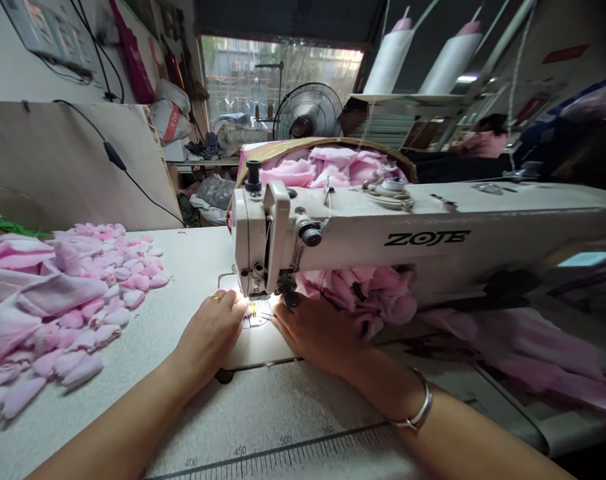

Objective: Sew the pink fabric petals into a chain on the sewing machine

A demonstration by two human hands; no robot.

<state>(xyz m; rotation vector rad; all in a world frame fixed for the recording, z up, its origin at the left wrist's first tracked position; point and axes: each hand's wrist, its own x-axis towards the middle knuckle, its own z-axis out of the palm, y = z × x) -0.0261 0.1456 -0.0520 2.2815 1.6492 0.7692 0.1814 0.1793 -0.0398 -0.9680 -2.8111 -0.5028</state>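
A white sewing machine (353, 227) stands across the table, its needle area brightly lit. My left hand (213, 327) rests at the left of the needle plate (263, 347), fingers bent together, with a ring on one finger; what its fingertips hold, if anything, is too small to tell. On the right side of the needle, my right hand (317, 330) has its fingertips near the presser foot, partly behind a dark knob; its grip is hidden. Bunched pink fabric (377, 293) lies behind my right hand, under the machine arm.
Many small pink stuffed pieces (117, 287) and pink cloth (33, 287) cover the table's left. A box of pink fabric (333, 163) stands behind the machine. Pink cloth (523, 353) lies at right. Thread cones (390, 57) and a fan (307, 113) are beyond.
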